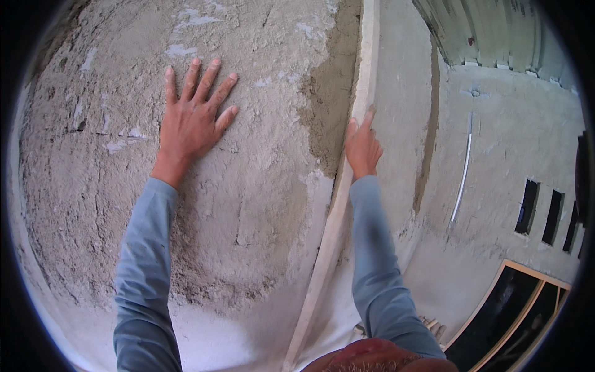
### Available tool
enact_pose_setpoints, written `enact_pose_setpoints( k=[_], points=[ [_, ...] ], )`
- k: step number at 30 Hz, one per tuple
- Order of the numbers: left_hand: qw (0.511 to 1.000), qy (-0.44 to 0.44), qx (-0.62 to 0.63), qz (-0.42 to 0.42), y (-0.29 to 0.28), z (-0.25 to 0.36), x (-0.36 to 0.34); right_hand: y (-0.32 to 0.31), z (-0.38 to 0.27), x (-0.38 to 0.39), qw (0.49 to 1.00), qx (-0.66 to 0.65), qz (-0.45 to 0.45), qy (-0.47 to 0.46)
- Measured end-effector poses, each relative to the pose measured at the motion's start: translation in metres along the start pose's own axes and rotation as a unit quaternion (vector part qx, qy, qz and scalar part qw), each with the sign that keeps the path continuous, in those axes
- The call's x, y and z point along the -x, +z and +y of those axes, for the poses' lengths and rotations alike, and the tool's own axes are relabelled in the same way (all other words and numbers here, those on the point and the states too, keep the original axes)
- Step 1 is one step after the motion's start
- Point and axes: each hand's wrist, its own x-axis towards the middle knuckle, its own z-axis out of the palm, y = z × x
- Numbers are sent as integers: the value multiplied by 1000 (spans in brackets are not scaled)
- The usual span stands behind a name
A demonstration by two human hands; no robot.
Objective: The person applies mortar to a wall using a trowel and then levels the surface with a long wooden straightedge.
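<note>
While the left hand splays, whether the right hand pinches the batten is unclear.

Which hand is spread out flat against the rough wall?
The left hand, its fingers fanned apart; the right hand instead holds the long, pale board with its fingers bunched.

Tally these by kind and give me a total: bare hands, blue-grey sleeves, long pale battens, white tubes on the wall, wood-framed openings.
Bare hands: 2 (left hand, right hand)
Blue-grey sleeves: 2 (left sleeve, right sleeve)
Long pale batten: 1
White tube: 1
Wood-framed opening: 1
Total: 7
</note>
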Motion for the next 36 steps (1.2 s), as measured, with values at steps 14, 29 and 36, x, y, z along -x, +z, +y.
enact_pose_setpoints(
  k=[14,29,36],
  points=[
    [1000,-15,-4,0,4,3,3,-7,-3,7,1000,-3,-10,10],
    [999,-3,-20,34,2,-18,-7,-17,-46,-94,997,31,52,-40],
    [996,-9,84,-1,-20,26,6,6,6,7,1000,13,-4,-26]
  ],
)
